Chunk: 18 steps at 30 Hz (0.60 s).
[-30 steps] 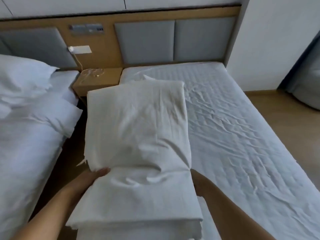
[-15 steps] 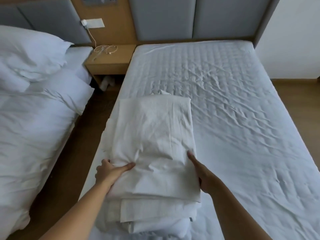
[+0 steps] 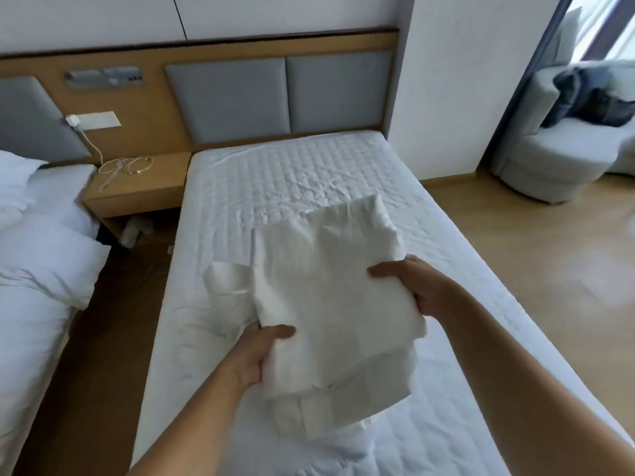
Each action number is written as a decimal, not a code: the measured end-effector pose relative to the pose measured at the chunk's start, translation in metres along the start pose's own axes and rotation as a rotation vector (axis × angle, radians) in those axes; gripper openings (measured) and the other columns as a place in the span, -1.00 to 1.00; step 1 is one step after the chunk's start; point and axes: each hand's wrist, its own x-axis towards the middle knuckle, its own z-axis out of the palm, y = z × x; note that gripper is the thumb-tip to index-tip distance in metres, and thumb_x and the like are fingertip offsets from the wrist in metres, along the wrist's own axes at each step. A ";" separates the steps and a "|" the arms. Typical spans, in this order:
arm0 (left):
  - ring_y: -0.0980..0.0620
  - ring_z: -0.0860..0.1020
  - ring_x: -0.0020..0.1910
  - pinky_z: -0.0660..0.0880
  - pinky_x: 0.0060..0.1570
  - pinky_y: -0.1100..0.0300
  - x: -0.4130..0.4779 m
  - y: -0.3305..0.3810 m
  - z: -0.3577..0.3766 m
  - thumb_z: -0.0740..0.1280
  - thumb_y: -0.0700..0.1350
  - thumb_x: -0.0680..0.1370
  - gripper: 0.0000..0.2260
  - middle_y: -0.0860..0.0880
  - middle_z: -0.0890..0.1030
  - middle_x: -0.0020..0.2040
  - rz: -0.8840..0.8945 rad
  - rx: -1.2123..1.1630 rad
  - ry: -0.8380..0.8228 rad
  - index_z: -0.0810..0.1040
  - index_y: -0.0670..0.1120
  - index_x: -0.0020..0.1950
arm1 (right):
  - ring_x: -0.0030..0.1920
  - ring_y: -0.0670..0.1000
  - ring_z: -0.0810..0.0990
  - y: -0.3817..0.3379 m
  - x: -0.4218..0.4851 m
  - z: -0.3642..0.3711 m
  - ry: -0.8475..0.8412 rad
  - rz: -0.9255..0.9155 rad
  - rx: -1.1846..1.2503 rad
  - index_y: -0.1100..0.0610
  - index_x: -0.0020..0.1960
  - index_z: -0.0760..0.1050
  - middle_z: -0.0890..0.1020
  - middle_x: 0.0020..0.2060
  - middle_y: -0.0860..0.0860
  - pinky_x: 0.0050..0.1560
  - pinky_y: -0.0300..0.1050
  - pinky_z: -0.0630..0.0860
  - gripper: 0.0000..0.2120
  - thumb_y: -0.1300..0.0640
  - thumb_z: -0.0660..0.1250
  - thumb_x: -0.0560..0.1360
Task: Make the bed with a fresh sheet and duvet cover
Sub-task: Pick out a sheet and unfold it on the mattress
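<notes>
A stack of folded white linen (image 3: 330,304) is held just above the bare quilted mattress (image 3: 295,180) of the right-hand bed. My left hand (image 3: 257,355) grips its near left edge, thumb on top and fingers underneath. On the right edge, my right hand (image 3: 412,283) grips the top folded piece with its thumb lying over the cloth. More folded layers (image 3: 319,413) hang below the top piece. A loose flap (image 3: 226,286) droops to the left.
A wooden nightstand (image 3: 137,190) with a coiled white cable stands between the beds. The left bed (image 3: 31,269) carries a white duvet and pillows. A grey padded headboard (image 3: 278,94) backs the mattress. Wooden floor and a grey armchair (image 3: 563,156) lie to the right.
The folded linen went from chest height down onto the mattress, and is now lifted and turned to the right. Both hands shifted to grip its side edges.
</notes>
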 end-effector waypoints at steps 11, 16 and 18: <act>-0.24 0.69 0.01 0.64 -0.07 -0.08 0.001 -0.035 0.186 0.50 -0.35 0.42 -0.58 -0.20 0.72 0.04 0.140 0.067 -0.275 0.58 -0.18 0.26 | -0.01 0.16 0.73 0.018 -0.098 -0.117 0.183 -0.131 -0.023 0.13 0.11 0.67 0.74 -0.01 0.13 0.04 0.12 0.67 -0.67 0.09 0.56 0.37; -0.17 0.70 0.02 0.65 -0.11 -0.04 0.000 -0.066 0.298 0.55 -0.24 0.38 -0.52 -0.15 0.72 0.08 0.186 0.069 -0.375 0.58 -0.10 0.29 | -0.07 0.05 0.74 0.051 -0.122 -0.187 0.266 -0.118 -0.115 0.02 0.07 0.63 0.74 -0.10 0.01 -0.01 0.08 0.68 -0.62 0.04 0.58 0.28; -0.19 0.68 0.07 0.64 -0.11 -0.01 -0.002 -0.075 0.353 0.48 -0.20 0.47 -0.57 -0.18 0.70 0.12 0.202 0.066 -0.447 0.55 -0.13 0.34 | -0.08 0.03 0.73 0.065 -0.134 -0.223 0.284 -0.138 -0.149 0.02 0.06 0.62 0.73 -0.09 0.01 -0.02 0.06 0.68 -0.61 0.03 0.57 0.26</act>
